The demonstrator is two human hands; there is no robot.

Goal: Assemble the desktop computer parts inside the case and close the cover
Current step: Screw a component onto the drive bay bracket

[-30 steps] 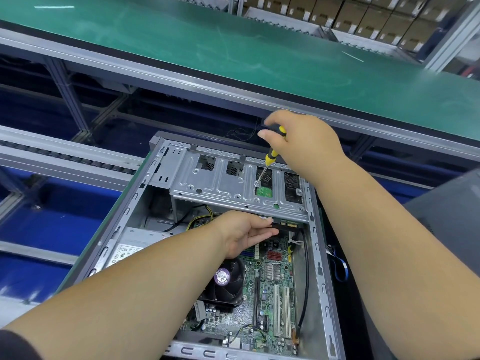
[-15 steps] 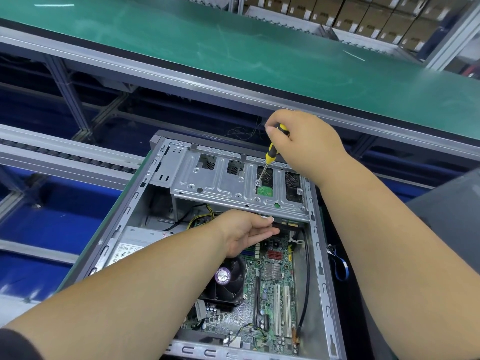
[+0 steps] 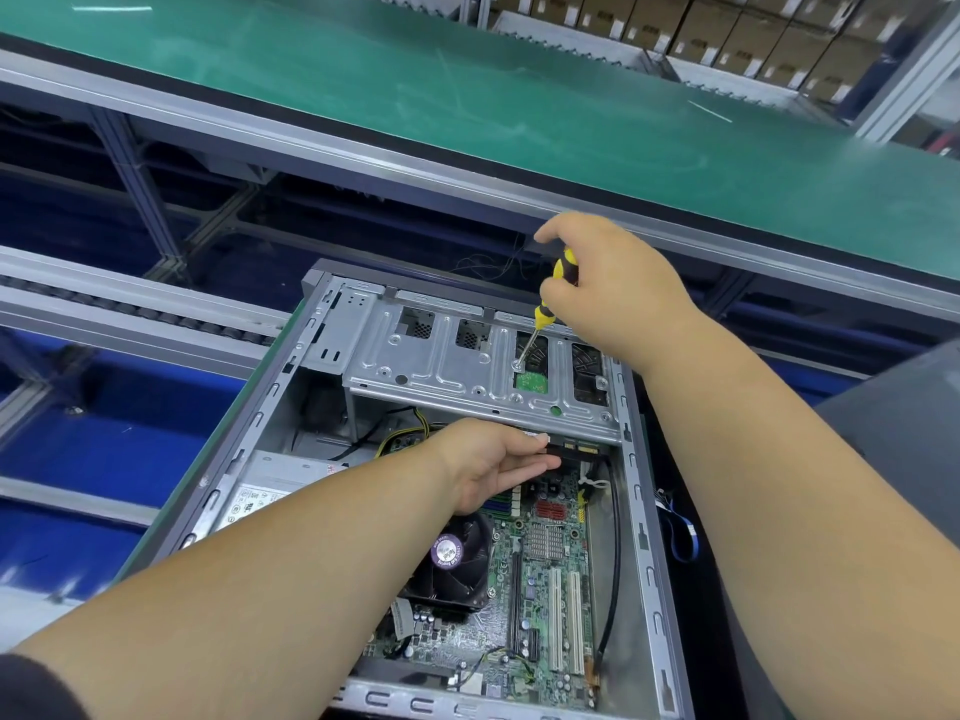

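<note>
An open desktop case [image 3: 644, 537] lies on its side with its cover off, and across its far end a perforated metal drive cage [image 3: 441, 366] spans the opening, hiding most of what sits under it. Below the cage lie the green motherboard [image 3: 540, 605], a black CPU fan [image 3: 457, 558] with a purple sticker, white expansion slots [image 3: 563, 621], a grey power supply [image 3: 270, 485] against the left wall, and a black cable [image 3: 615, 543] running along the right wall. The right hand [image 3: 618, 288] is above the cage, its fingers [image 3: 558, 293] curled round the yellow-and-black handle of a screwdriver [image 3: 550, 304]; the shaft slants down and to the left, and its tip meets a screw [image 3: 518, 364] on the cage top, just above a small green board [image 3: 532, 380] seen through a cut-out. The left hand [image 3: 488, 462] reaches in beneath the cage's near edge, palm turned up, fingers nearly straight and pressed against the underside of a dark drive [image 3: 571, 452] that juts from under the cage; how far the thumb wraps it is hidden. The case rests at the near edge of a green-topped counter [image 3: 166, 491]. Beyond it run grey aluminium rails, blue panels below, a long green conveyor belt [image 3: 467, 106], and stacked cardboard boxes [image 3: 753, 39] at the back.
</note>
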